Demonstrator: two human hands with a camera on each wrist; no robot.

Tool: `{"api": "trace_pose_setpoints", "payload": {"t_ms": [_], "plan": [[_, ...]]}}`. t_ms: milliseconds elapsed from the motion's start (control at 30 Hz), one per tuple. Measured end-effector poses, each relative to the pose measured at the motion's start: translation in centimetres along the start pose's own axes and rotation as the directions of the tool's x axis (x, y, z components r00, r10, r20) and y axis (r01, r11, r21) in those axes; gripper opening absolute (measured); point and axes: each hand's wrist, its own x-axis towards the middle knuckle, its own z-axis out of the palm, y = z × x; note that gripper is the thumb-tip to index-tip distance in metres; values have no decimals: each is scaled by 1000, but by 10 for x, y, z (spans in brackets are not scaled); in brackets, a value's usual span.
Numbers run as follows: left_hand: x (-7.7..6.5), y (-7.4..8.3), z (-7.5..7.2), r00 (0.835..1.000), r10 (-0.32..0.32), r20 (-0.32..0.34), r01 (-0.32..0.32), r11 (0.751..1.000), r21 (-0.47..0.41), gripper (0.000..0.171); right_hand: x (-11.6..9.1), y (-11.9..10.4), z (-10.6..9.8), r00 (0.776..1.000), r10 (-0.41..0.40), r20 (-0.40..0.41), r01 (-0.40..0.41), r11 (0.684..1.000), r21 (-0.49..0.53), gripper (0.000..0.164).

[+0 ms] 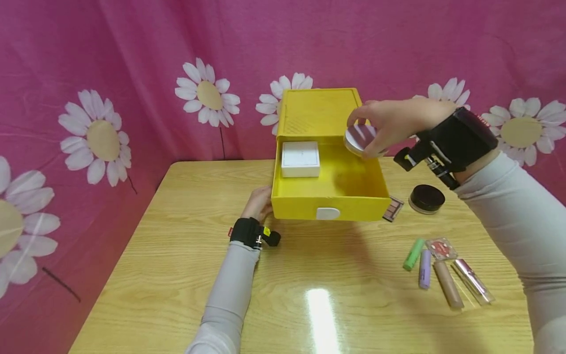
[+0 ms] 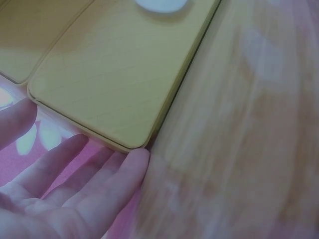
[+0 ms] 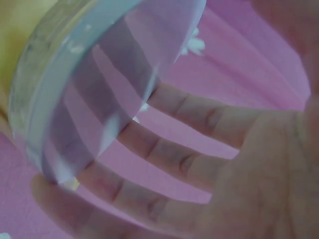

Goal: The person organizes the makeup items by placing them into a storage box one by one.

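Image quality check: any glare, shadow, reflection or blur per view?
Head: fairly sharp, bright glare patch on the table, soft shadow just in front of the yellow box. Left wrist: hazy, table smeared and streaky, box edges clearer. Right wrist: hazy, right hand mirrored in the round case.

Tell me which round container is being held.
The reflective-topped container, gripped in the right hand; the black-topped container sits on the table.

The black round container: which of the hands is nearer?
Right. In the head view, the right hand is over the right side of the yellow box, up and left of the black container; the left hand touches the box's opposite side.
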Motion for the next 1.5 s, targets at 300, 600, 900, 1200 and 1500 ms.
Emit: {"api": "trace_pose_setpoints", "payload": {"t_ms": [300,600,900,1200,1500], "plan": [[-1,1,1,1000,-13,-6,13,1000,-9,34,19,-22,10,998,2,62,-3,1000,9,53],[-1,1,1,1000,-10,-8,10,1000,-14,34,32,-31,21,997,-12,80,15,999,-44,41],[-2,3,1,999,-35,-27,35,999,16,32,34,-45,34,999,39,-14,-40,991,-128,30],[-1,2,0,999,-40,-21,40,999,5,33,38,-52,44,998,60,-35,-65,979,-194,34],[-2,3,1,1000,-30,-8,30,1000,-6,34,54,-50,51,994,109,22,-101,972,-213,32]]}}
